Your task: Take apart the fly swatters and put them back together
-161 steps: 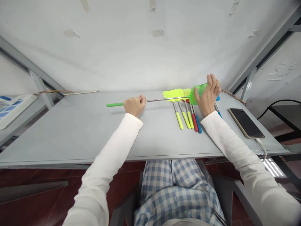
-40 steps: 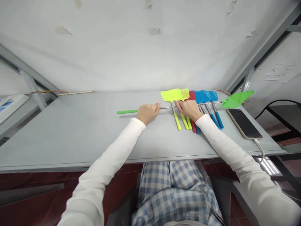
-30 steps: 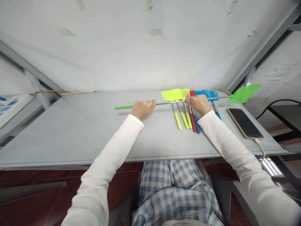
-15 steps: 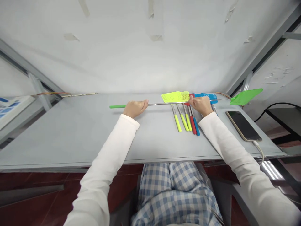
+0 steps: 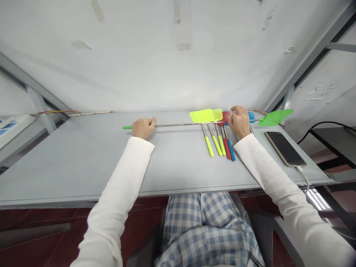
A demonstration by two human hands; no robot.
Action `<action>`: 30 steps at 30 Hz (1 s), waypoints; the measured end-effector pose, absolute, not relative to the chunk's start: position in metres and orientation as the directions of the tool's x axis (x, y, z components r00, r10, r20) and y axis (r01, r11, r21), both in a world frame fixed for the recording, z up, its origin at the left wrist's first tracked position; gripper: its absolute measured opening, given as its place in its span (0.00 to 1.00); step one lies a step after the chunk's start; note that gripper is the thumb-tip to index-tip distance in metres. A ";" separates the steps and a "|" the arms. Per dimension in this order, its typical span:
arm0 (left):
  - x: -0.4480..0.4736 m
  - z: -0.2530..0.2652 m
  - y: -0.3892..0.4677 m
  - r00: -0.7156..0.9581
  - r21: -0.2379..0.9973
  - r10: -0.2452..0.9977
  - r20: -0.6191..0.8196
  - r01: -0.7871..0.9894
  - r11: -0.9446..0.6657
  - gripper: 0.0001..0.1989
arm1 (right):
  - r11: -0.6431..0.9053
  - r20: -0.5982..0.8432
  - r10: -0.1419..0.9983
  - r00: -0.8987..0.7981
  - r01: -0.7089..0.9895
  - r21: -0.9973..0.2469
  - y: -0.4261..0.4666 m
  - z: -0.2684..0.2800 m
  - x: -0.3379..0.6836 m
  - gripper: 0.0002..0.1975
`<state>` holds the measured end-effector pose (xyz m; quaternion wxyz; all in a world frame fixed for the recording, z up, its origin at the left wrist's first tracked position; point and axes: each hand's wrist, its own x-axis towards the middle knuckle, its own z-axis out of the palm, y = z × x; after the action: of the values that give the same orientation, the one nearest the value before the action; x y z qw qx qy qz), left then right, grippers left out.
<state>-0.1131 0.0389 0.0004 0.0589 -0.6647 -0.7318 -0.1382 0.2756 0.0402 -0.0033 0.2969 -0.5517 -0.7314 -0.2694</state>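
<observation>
Over the flat grey bench (image 5: 91, 159), a bright green plastic fly swatter with a slim metal shaft (image 5: 178, 125) stretches level, grip toward nine o'clock and head toward three. Measured from the seated wearer, the left hand (image 5: 144, 128) is at eleven o'clock, fisted around the grip's inner end; the right hand (image 5: 239, 120), at one o'clock, curls around the shaft near the head. Lime-yellow (image 5: 203, 116), red (image 5: 228, 152) and blue plastic swatters (image 5: 251, 115) lie by the right hand, handles toward six. A black-screened phone (image 5: 285, 148) sits at two o'clock.
</observation>
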 end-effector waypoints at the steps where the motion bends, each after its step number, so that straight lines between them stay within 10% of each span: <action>1: -0.119 0.000 0.039 -0.133 0.127 0.948 0.288 0.987 0.100 0.30 | 0.209 0.774 0.616 -0.150 0.978 0.023 0.041 -0.002 0.280 0.22; 8: -0.157 -0.005 0.042 -0.253 0.148 0.919 0.304 0.965 0.217 0.30 | -0.021 0.867 0.436 0.243 0.965 -0.260 0.051 -0.007 0.315 0.24; 17: -0.153 -0.010 0.045 -0.292 0.116 0.907 0.305 0.956 0.269 0.28 | 0.049 0.508 0.861 -0.037 0.999 -0.010 0.053 -0.010 0.290 0.31; 30: -0.070 -0.001 0.033 -0.165 0.142 0.928 0.334 0.982 0.123 0.31 | 0.092 0.330 0.935 -0.132 0.987 0.134 0.028 0.001 0.238 0.31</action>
<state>-0.0699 0.0333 -0.0010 0.0819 -0.6411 -0.7449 -0.1657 0.2375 0.0279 0.0013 0.0803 -0.6540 -0.7345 -0.1624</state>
